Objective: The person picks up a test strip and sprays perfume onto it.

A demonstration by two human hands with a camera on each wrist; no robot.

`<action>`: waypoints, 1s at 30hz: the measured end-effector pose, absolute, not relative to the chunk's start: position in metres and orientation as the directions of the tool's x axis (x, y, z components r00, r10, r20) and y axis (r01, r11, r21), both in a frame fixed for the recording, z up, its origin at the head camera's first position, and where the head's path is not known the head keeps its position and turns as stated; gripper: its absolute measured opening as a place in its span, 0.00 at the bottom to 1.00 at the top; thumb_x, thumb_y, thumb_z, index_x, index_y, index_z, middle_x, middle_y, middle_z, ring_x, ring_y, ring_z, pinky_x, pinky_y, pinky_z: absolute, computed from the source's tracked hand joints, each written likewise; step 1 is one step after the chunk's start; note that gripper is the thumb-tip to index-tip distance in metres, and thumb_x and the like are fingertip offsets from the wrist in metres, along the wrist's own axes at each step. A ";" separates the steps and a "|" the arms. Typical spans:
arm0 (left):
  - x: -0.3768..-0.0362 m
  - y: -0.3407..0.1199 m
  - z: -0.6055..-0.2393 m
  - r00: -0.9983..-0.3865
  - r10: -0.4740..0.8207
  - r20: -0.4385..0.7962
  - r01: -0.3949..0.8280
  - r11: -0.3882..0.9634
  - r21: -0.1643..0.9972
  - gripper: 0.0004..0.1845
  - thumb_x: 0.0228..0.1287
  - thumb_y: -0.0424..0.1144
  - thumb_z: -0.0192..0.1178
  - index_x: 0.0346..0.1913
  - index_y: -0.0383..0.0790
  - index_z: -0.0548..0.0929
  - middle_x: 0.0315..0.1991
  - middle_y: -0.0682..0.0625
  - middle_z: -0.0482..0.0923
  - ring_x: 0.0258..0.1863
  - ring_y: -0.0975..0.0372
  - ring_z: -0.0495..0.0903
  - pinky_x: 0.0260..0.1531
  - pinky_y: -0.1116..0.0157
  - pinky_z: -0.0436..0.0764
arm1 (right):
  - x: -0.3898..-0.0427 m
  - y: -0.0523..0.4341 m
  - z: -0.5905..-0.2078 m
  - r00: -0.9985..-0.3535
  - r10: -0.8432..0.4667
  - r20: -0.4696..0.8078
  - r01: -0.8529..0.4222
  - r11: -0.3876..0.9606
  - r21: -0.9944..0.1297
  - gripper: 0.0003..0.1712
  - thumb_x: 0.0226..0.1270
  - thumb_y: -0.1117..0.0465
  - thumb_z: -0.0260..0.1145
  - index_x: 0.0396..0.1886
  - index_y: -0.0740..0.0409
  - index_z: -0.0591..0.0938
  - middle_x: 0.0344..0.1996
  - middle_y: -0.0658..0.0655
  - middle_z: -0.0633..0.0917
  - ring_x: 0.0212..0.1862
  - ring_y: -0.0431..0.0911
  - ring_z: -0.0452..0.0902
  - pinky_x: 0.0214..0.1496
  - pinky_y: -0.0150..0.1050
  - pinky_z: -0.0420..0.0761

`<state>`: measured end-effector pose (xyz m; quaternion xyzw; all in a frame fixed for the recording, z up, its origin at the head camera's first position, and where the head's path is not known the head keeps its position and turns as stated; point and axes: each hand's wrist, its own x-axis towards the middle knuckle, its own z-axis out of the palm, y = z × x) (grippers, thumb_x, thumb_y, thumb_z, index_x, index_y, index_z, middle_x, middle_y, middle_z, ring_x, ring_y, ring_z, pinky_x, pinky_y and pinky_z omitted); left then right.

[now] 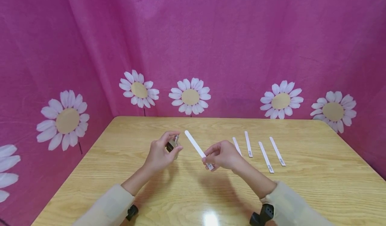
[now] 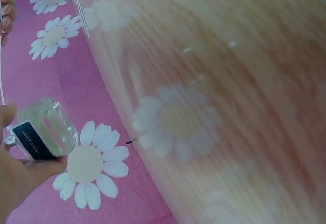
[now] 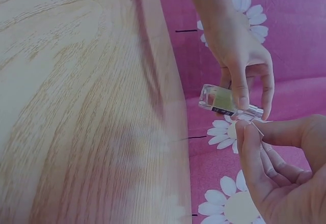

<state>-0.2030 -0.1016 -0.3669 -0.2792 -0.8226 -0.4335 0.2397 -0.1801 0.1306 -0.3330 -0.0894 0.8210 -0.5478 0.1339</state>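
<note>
In my left hand [image 1: 159, 154] is a small clear glass perfume bottle [image 2: 58, 127] with a dark label and pale yellowish liquid. Thumb and fingers grip it, and it is tilted above the table in the head view. My right hand [image 1: 222, 155] pinches a white paper test strip [image 1: 194, 143] near its printed end, the plain rounded end pointing up and left toward the bottle. The right wrist view shows the strip [image 3: 257, 128] nearly edge-on between thumb and fingers, with the bottle's silvery neck [image 3: 254, 111] just beyond them.
Several more white strips [image 1: 266, 156] lie spread on the wooden table [image 1: 187, 192], right of my right hand. A pink curtain [image 1: 211, 35] with white daisies surrounds the table's back and left side. Dark devices [image 1: 261, 215] are worn at both wrists.
</note>
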 end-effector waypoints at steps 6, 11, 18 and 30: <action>-0.201 -0.100 -0.365 -0.798 0.206 0.567 0.591 0.453 0.668 0.24 0.56 0.32 0.69 0.56 0.37 0.76 0.37 0.40 0.87 0.26 0.67 0.76 0.25 0.71 0.81 | -0.179 0.131 -0.335 -0.947 -0.298 -0.118 -0.008 0.389 -0.921 0.09 0.58 0.68 0.69 0.35 0.71 0.84 0.25 0.62 0.88 0.24 0.42 0.84 0.31 0.43 0.88; -0.199 -0.098 -0.360 -0.782 0.211 0.587 0.607 0.473 0.639 0.24 0.57 0.34 0.68 0.58 0.38 0.76 0.36 0.42 0.86 0.24 0.67 0.76 0.22 0.71 0.80 | -0.179 0.133 -0.332 -0.945 -0.311 -0.104 -0.024 0.379 -0.925 0.11 0.59 0.67 0.69 0.37 0.72 0.83 0.27 0.64 0.88 0.25 0.42 0.84 0.31 0.44 0.88; -0.200 -0.100 -0.361 -0.759 0.220 0.613 0.637 0.447 0.628 0.23 0.56 0.30 0.68 0.55 0.35 0.76 0.32 0.42 0.85 0.19 0.70 0.68 0.13 0.78 0.63 | -0.179 0.133 -0.332 -0.946 -0.306 -0.108 -0.014 0.370 -0.929 0.10 0.57 0.67 0.69 0.36 0.72 0.83 0.26 0.62 0.88 0.24 0.41 0.84 0.31 0.44 0.88; -0.200 -0.099 -0.360 -0.786 0.226 0.575 0.612 0.415 0.674 0.23 0.57 0.30 0.68 0.55 0.38 0.76 0.38 0.42 0.86 0.27 0.68 0.77 0.27 0.75 0.81 | -0.179 0.133 -0.337 -0.948 -0.302 -0.102 -0.017 0.367 -0.930 0.11 0.57 0.67 0.70 0.36 0.72 0.83 0.25 0.62 0.88 0.25 0.42 0.84 0.31 0.45 0.88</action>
